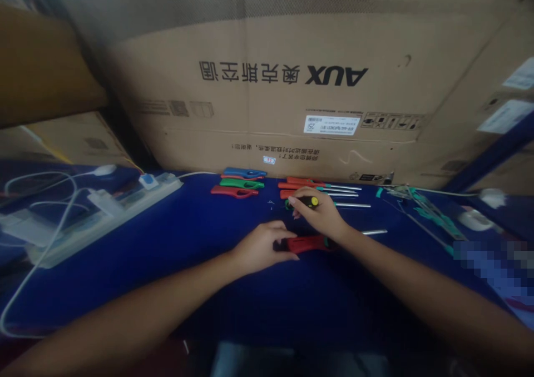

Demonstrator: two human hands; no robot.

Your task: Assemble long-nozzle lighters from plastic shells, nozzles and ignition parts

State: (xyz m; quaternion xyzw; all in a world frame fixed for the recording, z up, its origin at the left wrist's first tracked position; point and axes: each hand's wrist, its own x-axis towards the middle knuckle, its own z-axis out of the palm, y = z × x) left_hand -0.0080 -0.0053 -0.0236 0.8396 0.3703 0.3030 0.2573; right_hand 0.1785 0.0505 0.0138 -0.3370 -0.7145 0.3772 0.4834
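My left hand (262,247) has its thumb and fingers closed around the black end of a red long-nosed lighter (306,244), which lies crosswise on the blue tabletop. The lighter's metal tube (375,232) sticks out to the right, past my right wrist. Just above the lighter, my right hand (319,213) is closed around a black-and-yellow screwdriver (314,201); its tip cannot be made out. Behind my right hand lie several red-handled lighters (298,181) with metal tubes pointing right. Farther left sits a small group of blue, green and red handle shells (240,183).
A large cardboard box (258,104) stands along the back edge. On the left is a white power strip (120,213) with plugs and cables. Green-and-metal rods (436,213) and a roll of tape (475,219) lie at right. Tiny bits (271,203) lie near my right hand.
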